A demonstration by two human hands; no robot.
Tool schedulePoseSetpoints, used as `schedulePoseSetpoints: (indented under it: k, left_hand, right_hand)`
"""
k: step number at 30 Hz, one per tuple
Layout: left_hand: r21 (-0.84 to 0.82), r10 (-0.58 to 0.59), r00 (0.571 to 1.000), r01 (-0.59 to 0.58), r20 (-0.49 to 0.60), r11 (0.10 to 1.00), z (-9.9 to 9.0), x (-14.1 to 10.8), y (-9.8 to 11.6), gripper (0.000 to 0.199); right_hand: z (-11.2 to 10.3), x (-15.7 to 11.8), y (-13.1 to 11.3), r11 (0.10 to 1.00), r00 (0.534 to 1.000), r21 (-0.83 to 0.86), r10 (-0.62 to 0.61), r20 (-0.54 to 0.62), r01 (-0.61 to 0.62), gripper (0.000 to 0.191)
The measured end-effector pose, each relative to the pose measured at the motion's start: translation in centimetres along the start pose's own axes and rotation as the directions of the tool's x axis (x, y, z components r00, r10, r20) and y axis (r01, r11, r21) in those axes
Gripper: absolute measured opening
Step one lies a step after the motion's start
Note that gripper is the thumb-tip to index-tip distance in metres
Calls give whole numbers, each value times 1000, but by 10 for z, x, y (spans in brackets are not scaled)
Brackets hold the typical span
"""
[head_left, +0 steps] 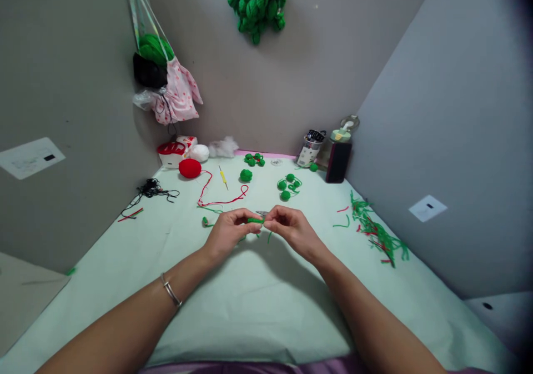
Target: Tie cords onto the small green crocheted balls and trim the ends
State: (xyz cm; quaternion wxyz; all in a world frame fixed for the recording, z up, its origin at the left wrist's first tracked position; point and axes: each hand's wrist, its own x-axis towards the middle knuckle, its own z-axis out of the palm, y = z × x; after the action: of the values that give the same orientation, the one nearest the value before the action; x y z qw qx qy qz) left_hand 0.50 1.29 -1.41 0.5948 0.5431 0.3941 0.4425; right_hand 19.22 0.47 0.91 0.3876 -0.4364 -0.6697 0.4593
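My left hand (230,230) pinches a small green crocheted piece (255,220) between thumb and fingers. My right hand (291,227) meets it from the other side, thumb and forefinger closed on the same piece's end; what exactly lies under the fingertips is hidden. A grey metal tip (261,213) shows just behind the piece, too small to name. Green yarn ends hang below the hands. Beside my left hand lies a small rolled green piece (205,222). Farther back is a yellow-handled crochet hook (223,177) near a red yarn ball (190,168) with a loose strand.
Small green balls (285,195) and a larger green ball (246,175) lie at the back. Green and red yarn scraps (377,229) spread along the right side. Black cord (152,190) is tangled at left. A phone (338,163) leans by a bottle (341,134) and a pen cup (309,150).
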Motion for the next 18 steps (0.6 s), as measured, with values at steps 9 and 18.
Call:
schedulePoseSetpoints:
  k: [9, 18]
  left_hand:
    - [-107, 1, 998, -7, -58, 994, 0, 3, 5, 23]
    - [-124, -25, 999, 28, 28, 992, 2, 3, -6, 25]
  right_hand:
    - [-11, 2, -2, 993, 998, -110, -46, 30, 49, 19]
    - [6, 2, 2, 998, 999, 48, -49, -16, 50, 19]
